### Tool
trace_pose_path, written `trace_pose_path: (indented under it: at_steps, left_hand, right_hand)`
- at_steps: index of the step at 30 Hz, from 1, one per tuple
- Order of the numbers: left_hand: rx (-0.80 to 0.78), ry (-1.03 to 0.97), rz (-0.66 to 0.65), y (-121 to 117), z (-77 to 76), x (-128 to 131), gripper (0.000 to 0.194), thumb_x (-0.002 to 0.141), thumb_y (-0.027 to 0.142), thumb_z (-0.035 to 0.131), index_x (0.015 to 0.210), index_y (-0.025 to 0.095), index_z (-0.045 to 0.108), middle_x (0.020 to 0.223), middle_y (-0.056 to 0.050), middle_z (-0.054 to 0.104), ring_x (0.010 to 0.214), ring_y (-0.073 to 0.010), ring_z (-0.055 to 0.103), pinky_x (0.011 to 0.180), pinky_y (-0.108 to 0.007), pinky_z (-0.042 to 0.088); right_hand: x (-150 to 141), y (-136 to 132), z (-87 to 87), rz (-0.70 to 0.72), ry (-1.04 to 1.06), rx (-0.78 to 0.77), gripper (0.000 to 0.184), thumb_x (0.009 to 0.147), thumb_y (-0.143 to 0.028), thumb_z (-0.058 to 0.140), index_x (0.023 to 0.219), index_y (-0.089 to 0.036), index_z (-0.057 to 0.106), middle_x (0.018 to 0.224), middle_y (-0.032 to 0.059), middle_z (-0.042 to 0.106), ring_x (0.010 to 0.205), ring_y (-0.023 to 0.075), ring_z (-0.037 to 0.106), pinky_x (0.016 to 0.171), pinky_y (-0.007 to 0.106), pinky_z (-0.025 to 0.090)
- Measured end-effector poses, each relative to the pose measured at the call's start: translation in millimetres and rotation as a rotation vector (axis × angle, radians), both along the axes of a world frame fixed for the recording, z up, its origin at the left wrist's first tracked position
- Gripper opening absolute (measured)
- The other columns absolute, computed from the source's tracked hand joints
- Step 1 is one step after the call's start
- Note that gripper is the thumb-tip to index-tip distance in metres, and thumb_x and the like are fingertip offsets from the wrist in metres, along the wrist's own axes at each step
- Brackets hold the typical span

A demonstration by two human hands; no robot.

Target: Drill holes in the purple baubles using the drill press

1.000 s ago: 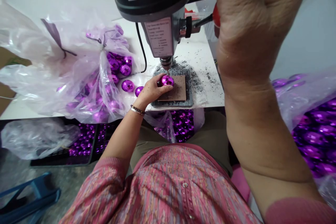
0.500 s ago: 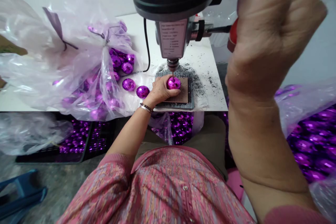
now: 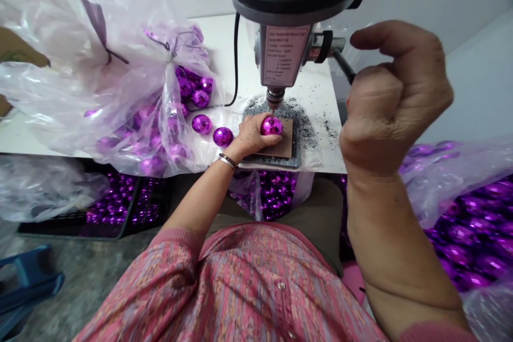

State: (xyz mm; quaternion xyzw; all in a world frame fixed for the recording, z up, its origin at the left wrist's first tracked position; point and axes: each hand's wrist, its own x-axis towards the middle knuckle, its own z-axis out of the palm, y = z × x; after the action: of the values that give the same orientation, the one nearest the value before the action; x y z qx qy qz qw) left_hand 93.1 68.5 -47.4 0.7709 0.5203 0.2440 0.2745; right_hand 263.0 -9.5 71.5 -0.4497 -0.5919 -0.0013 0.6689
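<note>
My left hand grips a shiny purple faceted ball on a brown pad atop the grey drill table. The drill bit of the black bench drill touches the top of the ball. My right hand is closed round the drill's feed lever, whose knob is hidden in my fist. Two loose purple balls lie just left of my left hand.
A clear plastic bag of purple balls lies on the white table at left. Dark shavings are scattered round the drill. More purple balls fill a bag at right, black trays below, and a bag under the table edge.
My right hand has pulled the lever down and towards me. The drill bit has come down onto the ball, which my left hand keeps in place.
</note>
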Motion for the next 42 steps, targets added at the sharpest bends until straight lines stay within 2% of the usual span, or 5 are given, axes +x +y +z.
trace_pose_path:
  at_steps: [7,14,26,36,42]
  left_hand:
    - [0.022,-0.049,-0.023,3.9,-9.2,-3.0,0.060,0.071,0.031,0.085,0.128,0.019,0.070,0.115,-0.009,0.073,0.117,-0.0339,0.062,0.108,-0.048,0.046]
    - [0.043,0.053,-0.001,-2.5,-2.6,0.5,0.063,0.074,0.029,0.084,0.134,0.018,0.068,0.129,-0.009,0.071,0.125,-0.0332,0.059,0.111,-0.045,0.043]
    - [0.045,0.098,0.030,-8.2,3.3,4.5,0.061,0.075,0.031,0.086,0.132,0.018,0.069,0.131,-0.010,0.070,0.127,-0.0337,0.057,0.110,-0.043,0.043]
    - [0.075,0.025,0.031,-18.2,3.8,-3.4,0.062,0.071,0.028,0.090,0.128,0.017,0.068,0.123,-0.009,0.075,0.120,-0.0320,0.065,0.107,-0.044,0.047]
    - [0.155,-0.063,-0.057,-46.5,3.4,-20.4,0.065,0.072,0.029,0.090,0.131,0.017,0.065,0.127,-0.011,0.074,0.119,-0.0301,0.068,0.107,-0.044,0.051]
  right_hand:
    - [1.1,3.4,-15.4,0.018,-0.026,0.109,0.036,0.090,-0.016,0.045,0.112,-0.017,0.074,0.096,-0.0022,0.069,0.065,-0.0025,0.047,0.070,0.016,0.046]
    - [0.4,7.5,-36.6,-0.015,-0.050,0.085,0.045,0.105,-0.043,0.036,0.125,-0.016,0.066,0.108,0.0040,0.068,0.109,0.0093,0.068,0.106,0.027,0.056]
    - [-4.1,14.5,-66.6,-0.075,0.003,0.192,0.042,0.105,-0.040,0.041,0.115,-0.016,0.075,0.072,0.0001,0.058,0.061,0.0002,0.048,0.062,0.017,0.043]
    - [1.6,26.9,64.7,-0.053,0.142,-0.184,0.044,0.102,-0.019,0.035,0.088,-0.010,0.075,0.080,0.0027,0.063,0.075,0.0017,0.059,0.079,0.020,0.049]
    - [1.9,29.9,71.6,0.004,0.176,-0.223,0.034,0.100,-0.024,0.046,0.081,-0.014,0.072,0.076,0.0001,0.060,0.074,0.0017,0.057,0.083,0.021,0.052]
